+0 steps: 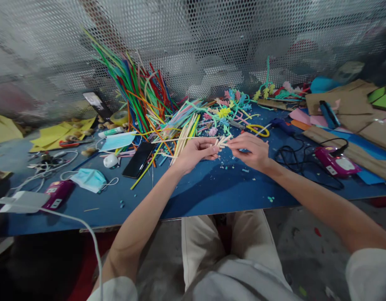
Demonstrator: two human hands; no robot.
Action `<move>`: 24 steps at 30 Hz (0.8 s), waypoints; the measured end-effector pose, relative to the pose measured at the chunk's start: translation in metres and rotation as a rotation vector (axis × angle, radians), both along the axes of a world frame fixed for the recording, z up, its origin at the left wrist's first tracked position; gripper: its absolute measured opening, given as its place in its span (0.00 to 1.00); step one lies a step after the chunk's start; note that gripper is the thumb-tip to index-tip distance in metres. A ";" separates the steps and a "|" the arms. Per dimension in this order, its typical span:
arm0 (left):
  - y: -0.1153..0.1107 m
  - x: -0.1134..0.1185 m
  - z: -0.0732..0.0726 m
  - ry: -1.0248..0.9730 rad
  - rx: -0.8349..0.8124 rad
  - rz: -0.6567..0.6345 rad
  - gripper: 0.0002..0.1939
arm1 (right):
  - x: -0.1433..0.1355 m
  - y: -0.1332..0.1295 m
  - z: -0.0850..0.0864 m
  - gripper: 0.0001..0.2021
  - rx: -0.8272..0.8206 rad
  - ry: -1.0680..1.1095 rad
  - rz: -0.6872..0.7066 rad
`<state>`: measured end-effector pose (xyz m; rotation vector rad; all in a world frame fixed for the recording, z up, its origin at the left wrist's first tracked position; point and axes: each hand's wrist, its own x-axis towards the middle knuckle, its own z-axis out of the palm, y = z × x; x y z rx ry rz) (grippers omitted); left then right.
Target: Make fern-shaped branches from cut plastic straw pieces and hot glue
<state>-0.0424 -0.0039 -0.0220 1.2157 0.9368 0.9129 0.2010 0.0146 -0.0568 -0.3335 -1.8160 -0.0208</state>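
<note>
Between my hands is a small cluster of cream pipe cleaner (223,141), bent into short loops or stubs. My left hand (197,154) pinches its left side with thumb and fingers, and a long pale strand runs out leftward past the knuckles. At the right end of the cluster, the fingertips of my right hand (250,150) are closed on it; the exact grip is partly hidden. Just behind my left hand lies a bundle of cream and yellow pipe cleaners (186,133). Small pale and blue scraps (222,166) dot the table below the hands.
A blue table (208,196) carries a tall heap of coloured pipe cleaners (133,96), finished-looking fuzzy pieces (226,112), a black phone (138,159), face masks (89,179), yellow-handled scissors (258,130), a corded glue gun (282,124) and purple power sockets (335,161). Perforated metal (224,37) stands behind.
</note>
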 end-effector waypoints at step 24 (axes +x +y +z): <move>-0.003 0.000 0.002 0.138 0.166 0.075 0.29 | 0.000 0.003 -0.001 0.05 -0.114 -0.078 -0.133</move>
